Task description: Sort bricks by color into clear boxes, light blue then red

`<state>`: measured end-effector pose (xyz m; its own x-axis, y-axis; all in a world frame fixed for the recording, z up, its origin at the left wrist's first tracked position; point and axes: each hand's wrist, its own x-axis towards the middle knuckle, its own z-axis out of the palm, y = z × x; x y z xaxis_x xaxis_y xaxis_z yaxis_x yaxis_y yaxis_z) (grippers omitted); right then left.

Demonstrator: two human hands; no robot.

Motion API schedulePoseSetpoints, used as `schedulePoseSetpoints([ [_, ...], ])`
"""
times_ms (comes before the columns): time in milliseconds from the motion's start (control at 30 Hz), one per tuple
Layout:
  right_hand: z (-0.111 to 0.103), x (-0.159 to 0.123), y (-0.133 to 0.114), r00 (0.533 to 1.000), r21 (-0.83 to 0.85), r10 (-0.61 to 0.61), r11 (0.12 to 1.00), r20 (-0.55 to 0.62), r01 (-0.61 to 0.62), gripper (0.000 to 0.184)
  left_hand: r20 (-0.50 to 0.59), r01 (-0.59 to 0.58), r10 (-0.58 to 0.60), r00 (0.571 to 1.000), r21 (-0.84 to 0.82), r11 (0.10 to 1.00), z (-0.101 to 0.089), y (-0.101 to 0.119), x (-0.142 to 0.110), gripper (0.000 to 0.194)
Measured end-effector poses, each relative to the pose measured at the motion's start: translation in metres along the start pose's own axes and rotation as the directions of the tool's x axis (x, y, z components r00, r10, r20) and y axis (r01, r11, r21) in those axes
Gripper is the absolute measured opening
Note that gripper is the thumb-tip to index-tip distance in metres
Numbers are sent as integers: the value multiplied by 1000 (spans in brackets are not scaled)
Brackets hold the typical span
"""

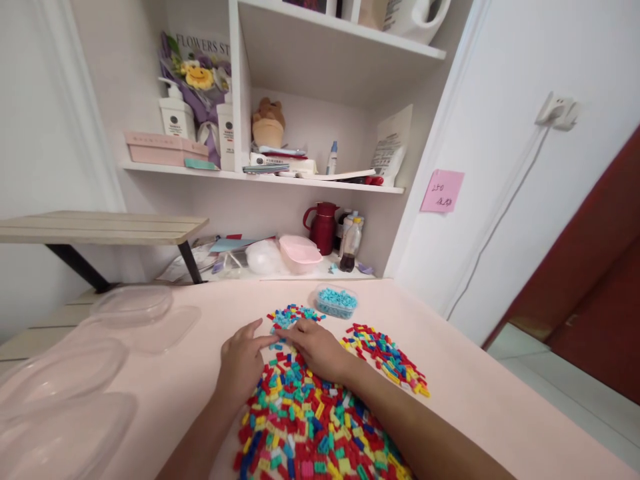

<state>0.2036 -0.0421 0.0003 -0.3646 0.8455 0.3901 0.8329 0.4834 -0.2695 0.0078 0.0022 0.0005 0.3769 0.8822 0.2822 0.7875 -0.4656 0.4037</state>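
White shelves (320, 183) are rising behind a pale pink tabletop (480, 407), where small, colorful toy bricks are lying in loose heaps under a pair of bare hands. Red, yellow, green and blue pieces are filling the large mixed pile (310, 427), spreading between and below the forearms; a smaller cluster (296, 311) is lying just beyond the fingers, and another heap (385, 357) is sitting beyond the right forearm. Light-blue pieces are filling a clear tub (336, 314) near the far edge, while transparent containers (133, 301) are standing at left.

At center, the left hand (241, 360) is resting with thumb and forefinger spread well apart, its thumb pointing toward the other hand, and is showing nothing in its grasp. Fingers extended, the right hand (317, 348) is hovering at the cluster's near edge, its tips close to that thumb; whether it is pinching a brick cannot be told.

Judging by their look, the bricks are likely weighing next to nothing, stiff, smooth and hardly fragile, readily skittering if nudged; opposite side walls are offering the best hold for a thumb-and-forefinger pinch.
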Motion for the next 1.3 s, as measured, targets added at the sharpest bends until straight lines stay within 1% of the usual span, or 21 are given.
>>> schedulePoseSetpoints([
  [67,0,0,0,999,31,32,999,-13,-31,36,-9,-28,27,1000,-33,999,1,-1,0,62],
  [167,-1,1,1,994,136,96,987,-50,-88,28,-87,29,-39,995,-119,992,1,-4,2,61],
  [267,-2,0,3,994,243,97,967,-53,-81,30,-145,81,-111,983,-199,977,0,-8,4,52],
  [333,-2,0,5,996,307,71,950,-51,-52,33,-167,99,-136,977,-213,972,-1,-9,3,47],
  [400,-3,0,5,995,336,69,941,-72,-41,34,-174,108,-144,974,-198,974,-2,-8,2,44],
  [500,-3,1,3,993,300,68,953,-97,-36,34,-130,103,-122,984,-140,985,-4,-5,-1,43],
  [567,-4,1,1,996,266,27,964,-81,-5,33,-89,90,-98,991,-99,991,-5,-3,-1,44],
  [667,-5,1,0,998,276,-25,960,-59,41,33,-53,56,-60,997,-62,996,-4,0,-1,47],
  [767,-5,1,0,997,299,-13,953,-76,36,32,-23,8,-9,1000,-30,1000,-2,2,-1,52],
  [900,-4,1,1,996,232,-14,972,-94,35,29,4,-35,35,999,-5,999,1,4,-2,53],
  [1000,-3,2,1,997,194,-36,980,-75,50,30,-14,-22,21,1000,-32,999,0,4,-2,51],
  [1133,-3,4,2,997,226,-39,973,-72,54,33,-77,32,-45,996,-160,987,-2,0,0,49],
  [1233,-11,5,5,994,288,-28,956,-102,57,33,-124,73,-106,987,-246,966,-2,-5,1,47],
  [1300,-22,5,11,988,274,12,961,-154,31,34,-163,86,-139,977,-296,951,-2,-7,2,45],
])
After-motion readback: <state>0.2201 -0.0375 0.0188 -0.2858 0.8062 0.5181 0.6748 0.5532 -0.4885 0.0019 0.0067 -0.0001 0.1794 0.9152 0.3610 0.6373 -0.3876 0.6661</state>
